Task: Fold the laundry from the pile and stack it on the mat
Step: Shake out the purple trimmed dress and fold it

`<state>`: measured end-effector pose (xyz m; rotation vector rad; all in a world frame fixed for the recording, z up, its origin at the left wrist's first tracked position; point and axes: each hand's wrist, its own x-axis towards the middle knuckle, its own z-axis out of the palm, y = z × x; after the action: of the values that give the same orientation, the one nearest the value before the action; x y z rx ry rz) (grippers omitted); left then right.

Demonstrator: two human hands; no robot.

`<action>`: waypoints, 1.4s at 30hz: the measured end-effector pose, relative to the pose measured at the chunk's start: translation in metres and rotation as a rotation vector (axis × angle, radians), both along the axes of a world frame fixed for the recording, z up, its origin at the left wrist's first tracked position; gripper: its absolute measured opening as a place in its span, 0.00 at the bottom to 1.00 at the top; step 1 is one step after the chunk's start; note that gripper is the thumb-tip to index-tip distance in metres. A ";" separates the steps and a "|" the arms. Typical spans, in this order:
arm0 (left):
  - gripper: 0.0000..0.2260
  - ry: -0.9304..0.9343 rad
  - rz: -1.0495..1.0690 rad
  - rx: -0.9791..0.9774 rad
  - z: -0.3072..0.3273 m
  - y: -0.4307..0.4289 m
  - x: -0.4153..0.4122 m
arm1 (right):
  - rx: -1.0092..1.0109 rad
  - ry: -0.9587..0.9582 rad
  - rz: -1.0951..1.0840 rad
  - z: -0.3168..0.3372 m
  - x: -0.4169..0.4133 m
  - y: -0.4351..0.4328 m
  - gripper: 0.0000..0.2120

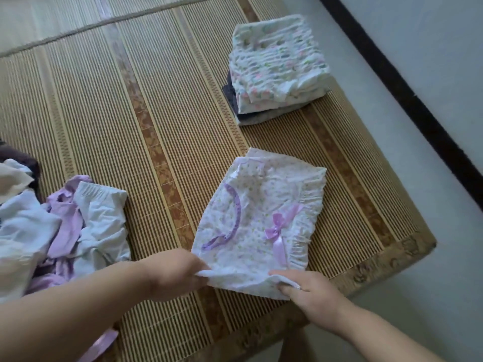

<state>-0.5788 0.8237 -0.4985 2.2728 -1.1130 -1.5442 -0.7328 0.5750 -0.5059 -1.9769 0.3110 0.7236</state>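
While you hold the near edge of the flowered top, the job stands partway.

Far left: pile of unfolded laundry on the mat, with pale blue, lilac and cream pieces tangled and one dark piece behind. Several items are left there; the exact count is not readable.

Your left hand: grip clamped on the top's near left corner, fingers curled round the cloth.

Centre: the top lies flat on the mat, already folded narrow, lilac bow facing up, ruffled edge to the right. The near hem is lifted slightly between your hands.

Your right hand: grip pinched on the near right corner.

Back right, well apart from the top: stack of folded pieces near the mat's corner, flowered white on top, grey and dark ones under it.

Judgement: the top likely needs one more fold away from you, then goes onto the stack. After that, the rest of the pile.
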 end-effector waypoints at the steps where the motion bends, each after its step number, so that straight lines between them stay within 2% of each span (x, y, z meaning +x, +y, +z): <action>1: 0.10 0.069 0.069 0.044 0.008 -0.004 0.005 | 0.048 0.029 -0.047 0.005 0.002 -0.002 0.10; 3: 0.11 0.150 0.192 0.064 0.022 -0.018 0.017 | 0.131 0.052 -0.170 0.012 0.011 -0.005 0.13; 5: 0.11 0.133 0.293 0.044 0.027 -0.035 0.032 | 0.196 0.065 -0.349 0.017 0.022 -0.011 0.14; 6: 0.10 0.109 0.343 0.033 0.027 -0.045 0.039 | 0.185 0.041 -0.407 0.016 0.028 -0.016 0.13; 8: 0.11 0.004 0.399 0.014 0.024 -0.062 0.051 | -0.022 -0.025 -0.416 0.011 0.036 -0.026 0.12; 10: 0.23 -0.254 0.329 0.036 0.015 -0.071 0.054 | -0.391 -0.125 -0.312 0.005 0.038 -0.032 0.20; 12: 0.36 -0.558 0.221 0.057 0.007 -0.068 0.048 | -0.676 -0.431 -0.140 0.000 0.035 -0.034 0.25; 14: 0.39 -0.734 0.096 -0.054 -0.002 -0.059 0.035 | -0.767 -0.674 0.099 -0.010 0.028 -0.028 0.26; 15: 0.39 -0.760 0.000 -0.142 -0.005 -0.055 0.027 | -0.771 -0.721 0.225 -0.016 0.024 -0.024 0.28; 17: 0.39 -0.701 -0.258 -0.215 -0.015 -0.047 0.015 | -0.807 -0.666 0.443 -0.026 0.020 -0.020 0.37; 18: 0.40 -0.622 -0.352 -0.158 -0.021 -0.044 0.012 | -0.835 -0.596 0.527 -0.032 0.019 -0.022 0.44; 20: 0.44 -0.514 -0.381 -0.004 -0.031 -0.040 0.011 | -0.875 -0.433 0.604 -0.040 0.023 -0.031 0.53; 21: 0.43 -0.512 -0.343 0.031 -0.034 -0.039 0.012 | -0.877 -0.392 0.600 -0.043 0.026 -0.036 0.55; 22: 0.40 -0.524 -0.303 0.041 -0.036 -0.038 0.012 | -0.870 -0.376 0.583 -0.045 0.028 -0.041 0.53; 26: 0.30 -0.529 -0.228 -0.001 -0.034 -0.041 0.015 | -0.799 -0.366 0.551 -0.038 0.034 -0.051 0.37; 27: 0.28 -0.502 -0.216 -0.018 -0.029 -0.043 0.014 | -0.792 -0.345 0.566 -0.032 0.035 -0.052 0.36; 28: 0.26 -0.456 -0.205 -0.036 -0.025 -0.044 0.012 | -0.734 -0.316 0.576 -0.026 0.038 -0.054 0.38; 30: 0.22 -0.313 -0.210 -0.049 -0.015 -0.046 0.009 | -0.453 -0.140 0.524 -0.012 0.036 -0.060 0.37; 31: 0.19 -0.220 -0.206 -0.018 -0.006 -0.047 0.008 | -0.317 -0.070 0.457 -0.005 0.036 -0.062 0.34; 33: 0.10 -0.025 -0.121 0.084 0.014 -0.055 0.013 | -0.165 -0.096 0.253 0.008 0.035 -0.067 0.20; 35: 0.09 0.062 -0.020 0.123 0.030 -0.065 0.024 | -0.081 -0.067 0.048 0.016 0.036 -0.074 0.13; 39: 0.10 0.042 0.281 0.074 0.041 -0.094 0.060 | -0.018 -0.042 -0.201 0.021 0.069 -0.088 0.06; 40: 0.11 0.016 0.365 0.055 0.040 -0.101 0.068 | -0.047 -0.052 -0.251 0.018 0.079 -0.092 0.07; 42: 0.13 -0.041 0.541 0.030 0.028 -0.112 0.081 | -0.139 -0.048 -0.326 0.009 0.098 -0.100 0.16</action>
<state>-0.4983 0.7115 -0.4703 2.3632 -0.4194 -1.3001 -0.6350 0.4747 -0.4971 -2.0047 0.6523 0.4547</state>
